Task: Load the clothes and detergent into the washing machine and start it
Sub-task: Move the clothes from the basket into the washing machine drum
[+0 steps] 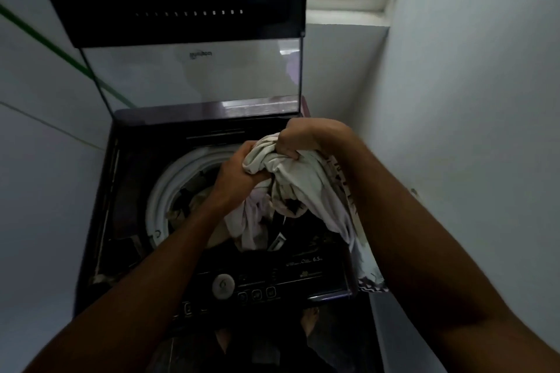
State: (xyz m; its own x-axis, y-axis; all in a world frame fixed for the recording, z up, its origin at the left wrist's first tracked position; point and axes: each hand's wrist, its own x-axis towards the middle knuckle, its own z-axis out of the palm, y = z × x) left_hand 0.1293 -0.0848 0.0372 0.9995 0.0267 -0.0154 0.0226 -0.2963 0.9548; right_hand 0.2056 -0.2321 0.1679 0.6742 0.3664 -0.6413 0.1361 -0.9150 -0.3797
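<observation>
Both hands, left hand and right hand, fingers curled tight around a bunched pale cotton garment, hold it above the dark top-loading washing machine's white drum rim, ready to drop in.

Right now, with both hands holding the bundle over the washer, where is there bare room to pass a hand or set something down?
The drum opening is open on its left, between the white ring and the left hand. The control panel is bare but for its dial. Crowded: the right side, where the clothes in the right hand drape over the washer's edge.
</observation>
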